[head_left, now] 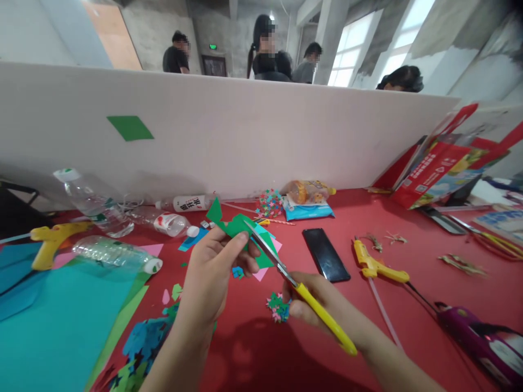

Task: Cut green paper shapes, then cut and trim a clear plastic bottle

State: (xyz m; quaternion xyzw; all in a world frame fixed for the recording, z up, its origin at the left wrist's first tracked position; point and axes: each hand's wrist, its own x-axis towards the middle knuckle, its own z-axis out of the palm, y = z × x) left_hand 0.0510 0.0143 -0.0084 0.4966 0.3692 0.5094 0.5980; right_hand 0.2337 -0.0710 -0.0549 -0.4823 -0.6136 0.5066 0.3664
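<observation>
My left hand (216,267) pinches a piece of green paper (267,256) between thumb and fingers, above the red table. Scissors with yellow handles (324,318) are in my right hand (310,296), and their blades lie against the green paper near my left thumb. Whether the blades are parted I cannot tell. Below, on the table, sits a small heap of coloured paper stars (278,307). Blue and green paper scraps (143,340) lie left of my left forearm.
Plastic bottles (114,255) and a yellow glue gun (57,239) lie at left beside blue paper sheets (65,321). A black phone (326,254), another yellow glue gun (373,263) and a purple device (478,343) are at right. A white partition (245,136) stands behind.
</observation>
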